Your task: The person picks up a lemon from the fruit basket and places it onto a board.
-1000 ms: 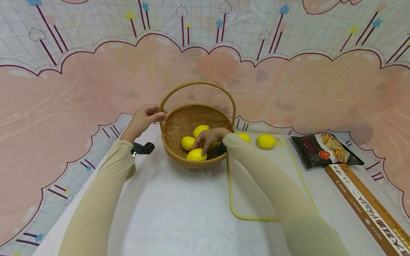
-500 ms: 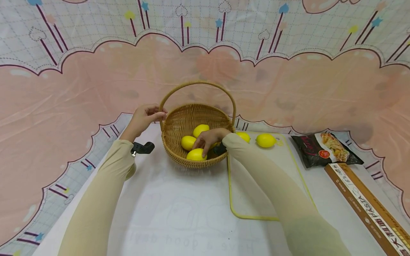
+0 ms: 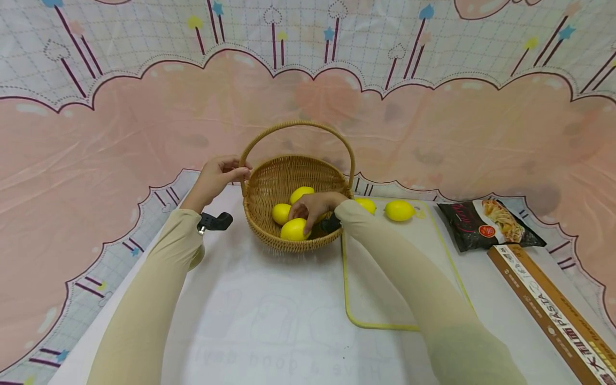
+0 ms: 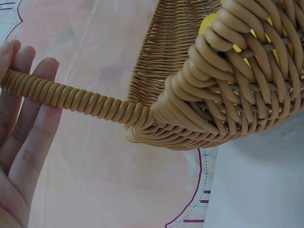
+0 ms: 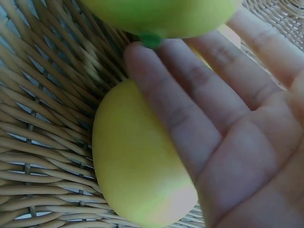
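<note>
A wicker basket (image 3: 269, 174) with an arched handle (image 3: 297, 123) stands at the middle back of the table. My left hand (image 3: 215, 179) holds the left foot of that handle; in the left wrist view its fingers (image 4: 40, 118) pass behind the wrapped cane. Inside the basket, my right hand (image 3: 315, 207) grips a lemon (image 3: 293, 230) near the front rim. The right wrist view has this lemon (image 5: 166, 16) at the fingertips, with another lemon (image 5: 135, 152) lying against the weave below. Two more lemons (image 3: 281, 214) (image 3: 301, 194) show behind the hand, which partly covers the basket's contents.
Right of the basket lies a white cutting board (image 3: 380, 289) with a yellow edge. Two lemons rest at its far end, one lemon (image 3: 399, 211) in full view and one lemon (image 3: 367, 206) partly behind the sleeve. A black food packet (image 3: 491, 225) and a long pasta box (image 3: 553, 310) lie farther right.
The lemon in my right hand has risen slightly and tilted, with the fingers drawn a little to the right. My left hand stays on the handle.
</note>
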{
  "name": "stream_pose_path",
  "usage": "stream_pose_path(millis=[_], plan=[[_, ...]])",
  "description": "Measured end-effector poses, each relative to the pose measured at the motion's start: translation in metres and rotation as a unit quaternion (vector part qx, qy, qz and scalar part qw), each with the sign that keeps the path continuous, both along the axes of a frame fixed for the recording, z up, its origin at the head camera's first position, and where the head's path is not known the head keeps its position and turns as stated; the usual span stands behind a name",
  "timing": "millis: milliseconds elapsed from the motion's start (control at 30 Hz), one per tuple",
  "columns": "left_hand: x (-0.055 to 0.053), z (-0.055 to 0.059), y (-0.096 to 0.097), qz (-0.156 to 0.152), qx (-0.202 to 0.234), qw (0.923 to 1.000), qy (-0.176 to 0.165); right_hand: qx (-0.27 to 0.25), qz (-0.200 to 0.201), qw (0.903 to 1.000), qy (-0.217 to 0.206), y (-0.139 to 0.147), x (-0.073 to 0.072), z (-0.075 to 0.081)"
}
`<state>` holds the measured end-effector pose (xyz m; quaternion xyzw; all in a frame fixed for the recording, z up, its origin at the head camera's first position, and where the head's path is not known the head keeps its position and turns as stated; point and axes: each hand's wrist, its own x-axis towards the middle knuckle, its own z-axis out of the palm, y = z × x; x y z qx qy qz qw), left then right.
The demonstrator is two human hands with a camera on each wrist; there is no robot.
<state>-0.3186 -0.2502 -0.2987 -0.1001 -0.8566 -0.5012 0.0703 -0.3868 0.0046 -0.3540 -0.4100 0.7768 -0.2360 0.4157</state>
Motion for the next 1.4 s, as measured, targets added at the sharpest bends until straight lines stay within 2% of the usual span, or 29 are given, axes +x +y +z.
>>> stream_pose_path(millis=[367, 600, 767, 933, 1133, 1400], plan=[[0.0, 0.0, -0.001, -0.001, 0.001, 1.0, 0.0, -0.086, -0.038, 0.9953, 0.024, 0.002, -0.002, 0.007], [-0.001, -0.001, -0.001, -0.006, 0.014, 0.9999, 0.001, -0.14, -0.058, 0.9878, 0.038, 0.004, -0.007, 0.009], [-0.001, -0.001, -0.002, -0.001, 0.012, 0.9999, -0.002, -0.172, -0.069, 0.9821, 0.031, 0.005, -0.007, 0.011], [-0.001, -0.001, -0.002, 0.001, 0.015, 0.9999, -0.003, -0.202, -0.106, 0.9734, 0.025, 0.005, -0.007, 0.014], [-0.002, -0.003, -0.003, -0.004, 0.024, 0.9997, 0.004, -0.219, -0.146, 0.9646, 0.016, 0.008, -0.006, 0.022], [-0.001, -0.006, -0.005, -0.005, 0.018, 0.9997, 0.017, -0.233, -0.14, 0.9609, 0.05, 0.013, 0.0, 0.037]])
